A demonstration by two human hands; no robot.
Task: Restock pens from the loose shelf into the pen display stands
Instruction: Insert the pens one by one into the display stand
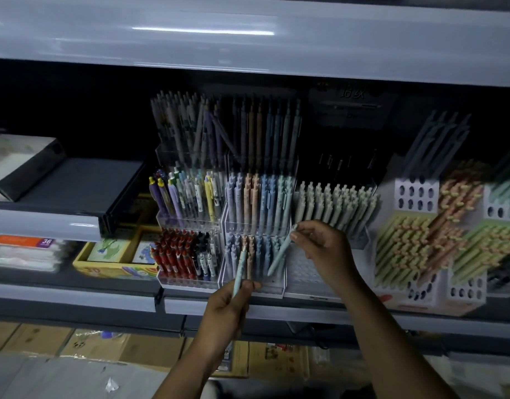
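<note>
Pinching an upright pen (240, 269), left hand (228, 306) fronts the clear stand (274, 287) beside red pens (173, 254); right hand (325, 249) pinches a slanted pen (278, 256).

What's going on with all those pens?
A person is filling up pen stands on a shop shelf. The right hand pinches a pale blue pen in its fingers and tilts it, tip down, at the lowest row of the clear stand. The left hand holds a second pale pen upright just in front of that stand. The rows above are packed with pens.
</note>
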